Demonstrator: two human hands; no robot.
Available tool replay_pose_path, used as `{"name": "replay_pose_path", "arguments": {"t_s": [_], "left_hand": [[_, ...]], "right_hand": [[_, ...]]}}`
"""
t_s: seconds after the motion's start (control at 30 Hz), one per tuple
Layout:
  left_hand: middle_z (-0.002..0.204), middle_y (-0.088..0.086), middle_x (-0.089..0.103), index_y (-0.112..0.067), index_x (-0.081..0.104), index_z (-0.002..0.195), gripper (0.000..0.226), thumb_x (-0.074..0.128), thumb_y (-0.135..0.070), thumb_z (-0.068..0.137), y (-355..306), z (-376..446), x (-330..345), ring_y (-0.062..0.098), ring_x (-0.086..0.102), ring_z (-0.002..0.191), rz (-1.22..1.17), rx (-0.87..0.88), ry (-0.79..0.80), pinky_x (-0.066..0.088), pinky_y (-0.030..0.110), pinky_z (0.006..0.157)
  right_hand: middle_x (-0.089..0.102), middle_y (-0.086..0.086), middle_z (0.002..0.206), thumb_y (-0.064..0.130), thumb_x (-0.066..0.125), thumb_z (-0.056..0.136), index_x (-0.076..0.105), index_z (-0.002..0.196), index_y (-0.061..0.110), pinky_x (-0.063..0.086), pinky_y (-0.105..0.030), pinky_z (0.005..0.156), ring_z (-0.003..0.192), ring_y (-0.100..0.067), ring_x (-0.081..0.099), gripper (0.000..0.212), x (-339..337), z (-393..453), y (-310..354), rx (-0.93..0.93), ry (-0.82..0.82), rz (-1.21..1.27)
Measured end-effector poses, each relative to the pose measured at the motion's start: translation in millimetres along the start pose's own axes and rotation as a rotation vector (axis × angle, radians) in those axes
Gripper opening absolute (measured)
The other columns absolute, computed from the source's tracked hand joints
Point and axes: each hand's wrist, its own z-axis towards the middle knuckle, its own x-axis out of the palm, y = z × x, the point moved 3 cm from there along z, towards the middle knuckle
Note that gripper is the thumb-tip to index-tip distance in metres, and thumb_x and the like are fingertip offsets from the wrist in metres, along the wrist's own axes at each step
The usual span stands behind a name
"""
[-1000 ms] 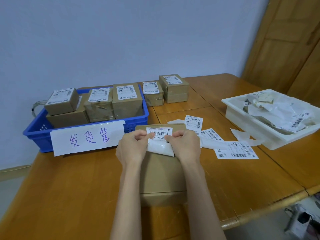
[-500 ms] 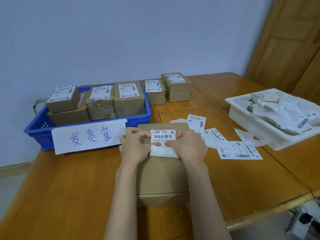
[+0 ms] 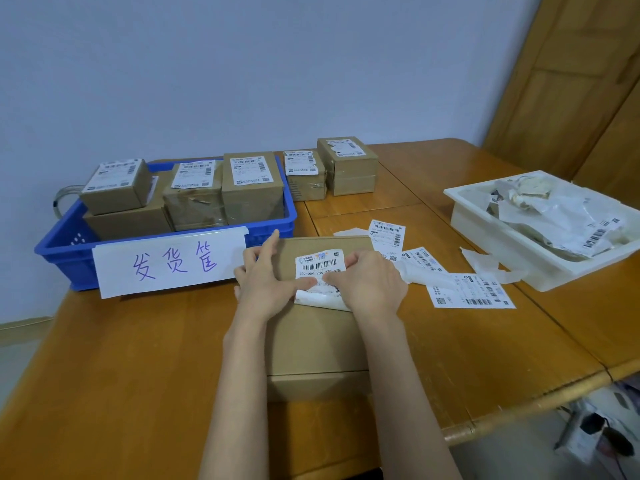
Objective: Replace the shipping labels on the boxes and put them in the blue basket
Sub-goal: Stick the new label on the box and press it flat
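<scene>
A flat cardboard box (image 3: 317, 336) lies on the wooden bench (image 3: 121, 358) directly in front of the person, at 12 o'clock. A white shipping label (image 3: 320, 268) sits on the far half of its top, its near edge curling up off the cardboard. The left hand (image 3: 268, 284) rests on the box with fingers mostly straight, forefinger pointing away, thumb pressing the label's left side. The right hand (image 3: 367, 284) has curled fingers pinching the label's right edge. The blue basket (image 3: 60, 249), holding several labelled boxes, stands at 10 o'clock, touching or just beside the flat box's far left corner. Loose labels (image 3: 469, 291) lie at 2 o'clock, beside a white tray (image 3: 485, 220) of paper scraps.
</scene>
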Motion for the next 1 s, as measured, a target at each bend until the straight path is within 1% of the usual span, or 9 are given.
{"name": "replay_pose_path", "arguments": {"t_s": [0.17, 0.3, 0.4, 0.5, 0.57, 0.6, 0.8, 0.93, 1.0], "left_hand": [[0.141, -0.002, 0.030, -0.041, 0.021, 0.150, 0.097, 0.082, -0.033, 0.075, 3, 2, 1, 0.026, 0.026, 0.129, 0.012, 0.001, 0.016, 0.026, 0.044, 0.111], [0.138, -0.002, 0.032, -0.042, 0.032, 0.144, 0.087, 0.083, -0.031, 0.074, 2, 1, 1, 0.025, 0.029, 0.128, 0.020, 0.022, -0.010, 0.028, 0.044, 0.111], [0.134, -0.004, 0.034, -0.041, 0.041, 0.132, 0.074, 0.084, -0.031, 0.072, 3, 1, 0, 0.024, 0.030, 0.127, 0.018, 0.039, -0.019, 0.028, 0.045, 0.111], [0.127, -0.006, 0.035, -0.040, 0.040, 0.113, 0.062, 0.085, -0.028, 0.071, 5, 1, 2, 0.022, 0.033, 0.126, -0.001, 0.070, -0.036, 0.028, 0.044, 0.109], [0.123, -0.006, 0.034, -0.036, 0.040, 0.107, 0.057, 0.084, -0.026, 0.072, 5, 1, 3, 0.023, 0.033, 0.125, 0.005, 0.076, -0.039, 0.029, 0.046, 0.109], [0.122, -0.005, 0.033, -0.034, 0.041, 0.105, 0.054, 0.083, -0.025, 0.073, 3, 1, 3, 0.023, 0.033, 0.124, 0.010, 0.074, -0.034, 0.029, 0.047, 0.109], [0.120, -0.006, 0.029, -0.030, 0.050, 0.095, 0.035, 0.080, -0.026, 0.078, 3, -2, 3, 0.025, 0.030, 0.125, 0.012, 0.039, 0.009, 0.026, 0.050, 0.111], [0.121, -0.005, 0.034, -0.030, 0.047, 0.110, 0.052, 0.083, -0.025, 0.073, 4, -1, 4, 0.024, 0.039, 0.121, -0.021, 0.041, -0.030, 0.032, 0.050, 0.108], [0.125, -0.005, 0.037, -0.029, 0.040, 0.122, 0.067, 0.085, -0.025, 0.072, 2, -1, 5, 0.024, 0.043, 0.123, -0.011, 0.066, -0.060, 0.033, 0.052, 0.108]], "right_hand": [[0.068, 0.008, 0.091, 0.038, 0.077, 0.079, 0.063, 0.106, 0.029, 0.039, -0.026, 0.065, 0.090, -0.015, 0.064, 0.031, 3, -5, -1, -0.040, -0.028, 0.021], [0.064, 0.010, 0.091, 0.036, 0.076, 0.080, 0.061, 0.108, 0.028, 0.039, -0.025, 0.065, 0.087, -0.013, 0.062, 0.033, 4, -9, 0, -0.056, -0.049, 0.048], [0.064, 0.009, 0.107, 0.042, 0.076, 0.079, 0.057, 0.114, 0.029, 0.045, -0.028, 0.071, 0.094, -0.013, 0.062, 0.041, 7, -13, 0, -0.093, -0.067, 0.030], [0.046, 0.004, 0.130, 0.045, 0.078, 0.076, 0.042, 0.134, 0.031, 0.042, -0.031, 0.070, 0.102, -0.019, 0.061, 0.070, 3, -12, -2, -0.120, -0.025, 0.008], [0.036, 0.002, 0.140, 0.040, 0.082, 0.074, 0.023, 0.149, 0.035, 0.037, -0.030, 0.068, 0.107, -0.021, 0.060, 0.096, -1, -9, -4, -0.090, 0.010, 0.052], [0.035, 0.002, 0.142, 0.038, 0.084, 0.073, 0.019, 0.151, 0.036, 0.037, -0.030, 0.068, 0.108, -0.021, 0.060, 0.101, -2, -8, -4, -0.084, 0.010, 0.073], [0.041, 0.004, 0.131, 0.034, 0.084, 0.072, 0.038, 0.136, 0.030, 0.038, -0.030, 0.068, 0.102, -0.018, 0.059, 0.079, -1, -10, -6, -0.045, -0.072, 0.133], [0.041, 0.005, 0.131, 0.034, 0.081, 0.075, 0.045, 0.130, 0.028, 0.040, -0.030, 0.069, 0.085, -0.015, 0.054, 0.066, 2, -10, -1, -0.079, -0.097, 0.034], [0.038, 0.006, 0.134, 0.035, 0.077, 0.077, 0.046, 0.131, 0.030, 0.041, -0.032, 0.079, 0.087, -0.015, 0.056, 0.063, 8, -12, 3, -0.143, -0.114, -0.027]]}}
